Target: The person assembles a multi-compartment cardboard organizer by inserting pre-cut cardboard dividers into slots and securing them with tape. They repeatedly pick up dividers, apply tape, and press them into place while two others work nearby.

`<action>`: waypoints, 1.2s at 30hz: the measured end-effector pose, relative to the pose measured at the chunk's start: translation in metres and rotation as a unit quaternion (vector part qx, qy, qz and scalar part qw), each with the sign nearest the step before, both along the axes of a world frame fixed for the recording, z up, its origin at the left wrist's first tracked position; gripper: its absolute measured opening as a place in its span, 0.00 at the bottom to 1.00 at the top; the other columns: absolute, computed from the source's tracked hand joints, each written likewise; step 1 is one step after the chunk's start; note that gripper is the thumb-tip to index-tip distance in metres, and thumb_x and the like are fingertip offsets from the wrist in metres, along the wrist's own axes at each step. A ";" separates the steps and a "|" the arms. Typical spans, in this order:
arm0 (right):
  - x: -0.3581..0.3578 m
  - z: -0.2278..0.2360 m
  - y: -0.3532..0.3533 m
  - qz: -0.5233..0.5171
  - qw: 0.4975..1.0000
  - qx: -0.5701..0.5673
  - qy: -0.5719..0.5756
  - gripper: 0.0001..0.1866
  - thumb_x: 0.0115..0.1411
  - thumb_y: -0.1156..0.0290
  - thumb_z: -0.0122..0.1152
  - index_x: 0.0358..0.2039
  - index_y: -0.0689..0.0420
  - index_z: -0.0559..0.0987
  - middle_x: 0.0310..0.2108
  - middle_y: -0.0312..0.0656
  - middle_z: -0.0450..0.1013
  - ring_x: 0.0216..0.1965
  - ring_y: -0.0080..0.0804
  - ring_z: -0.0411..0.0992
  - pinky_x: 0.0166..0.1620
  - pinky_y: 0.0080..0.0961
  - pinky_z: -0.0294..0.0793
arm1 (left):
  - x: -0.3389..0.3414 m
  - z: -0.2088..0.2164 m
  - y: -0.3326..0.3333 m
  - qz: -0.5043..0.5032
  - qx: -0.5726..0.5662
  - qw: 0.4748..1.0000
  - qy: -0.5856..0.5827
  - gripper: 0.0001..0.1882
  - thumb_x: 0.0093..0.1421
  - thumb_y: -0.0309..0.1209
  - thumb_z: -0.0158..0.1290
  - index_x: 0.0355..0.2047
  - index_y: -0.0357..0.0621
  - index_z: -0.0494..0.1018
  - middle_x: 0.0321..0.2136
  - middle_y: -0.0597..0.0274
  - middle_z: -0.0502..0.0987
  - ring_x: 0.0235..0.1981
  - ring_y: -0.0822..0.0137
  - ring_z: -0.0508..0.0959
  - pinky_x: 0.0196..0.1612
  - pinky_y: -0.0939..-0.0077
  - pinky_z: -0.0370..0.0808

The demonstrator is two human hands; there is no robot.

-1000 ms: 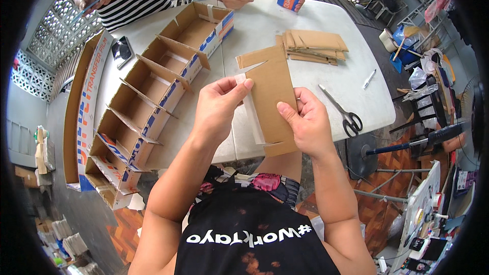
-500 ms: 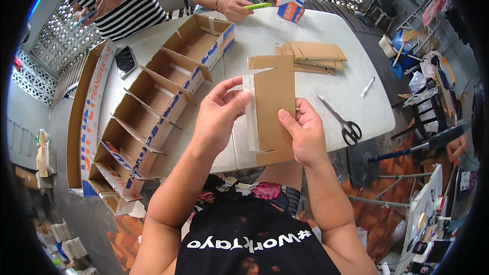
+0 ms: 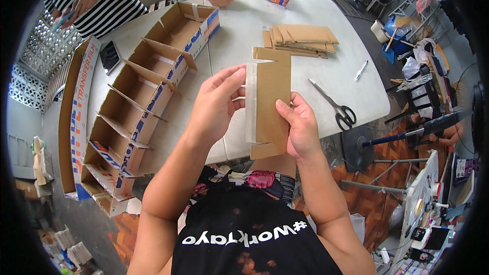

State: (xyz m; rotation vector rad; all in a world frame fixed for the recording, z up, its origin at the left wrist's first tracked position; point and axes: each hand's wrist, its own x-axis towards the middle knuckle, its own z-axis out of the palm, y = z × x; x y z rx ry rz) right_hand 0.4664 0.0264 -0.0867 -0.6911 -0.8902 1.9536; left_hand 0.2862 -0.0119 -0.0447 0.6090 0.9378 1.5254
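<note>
A brown cardboard piece [image 3: 273, 97] stands lengthwise in front of me, with slits at its upper and lower ends. A strip of clear tape [image 3: 251, 104] runs along its left edge. My right hand [image 3: 300, 125] grips the right edge, thumb on the front and fingers behind. At the taped edge, my left hand [image 3: 216, 99] has its fingers bent, the tips partly hidden behind the edge and the thumb close to its upper part. To the left lies a long cardboard box [image 3: 145, 109] split by upright dividers into several compartments.
Scissors [image 3: 336, 107] and a pen [image 3: 361, 70] lie on the white table [image 3: 239, 28] at right. Behind my piece is a cardboard stack [image 3: 303, 39]. A phone [image 3: 109, 57] and a long cardboard tray [image 3: 76, 122] are far left. Two people stand or sit across the table.
My left thumb has moved up along the taped edge, off the tape's face. The view has shifted a little, so the table things appear further up and left.
</note>
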 end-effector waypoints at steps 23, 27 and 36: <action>0.006 -0.005 0.008 -0.131 0.991 0.019 0.001 0.07 0.68 0.73 0.56 0.43 0.61 0.71 0.41 0.43 0.77 0.41 0.24 0.76 0.46 0.24 0.77 | 0.033 -0.039 -0.021 -0.075 -0.027 0.990 0.113 0.37 0.59 0.29 0.65 0.63 0.29 0.60 0.44 0.54 0.78 0.43 0.69 0.79 0.47 0.74 0.76; 0.011 -0.004 0.008 -0.127 0.992 0.011 0.016 0.06 0.68 0.75 0.56 0.43 0.60 0.72 0.42 0.43 0.77 0.43 0.26 0.76 0.48 0.26 0.77 | 0.029 -0.034 -0.012 -0.082 -0.011 0.987 0.141 0.26 0.66 0.35 0.58 0.58 0.31 0.67 0.45 0.57 0.78 0.42 0.72 0.78 0.47 0.77 0.75; 0.021 -0.001 0.000 0.073 0.959 -0.231 0.146 0.14 0.68 0.61 0.46 0.42 0.58 0.72 0.20 0.36 0.65 0.14 0.25 0.62 0.16 0.21 0.62 | 0.032 -0.016 0.009 -0.026 0.143 0.962 0.229 0.20 0.64 0.19 0.53 0.57 0.35 0.71 0.44 0.54 0.78 0.43 0.67 0.81 0.49 0.72 0.76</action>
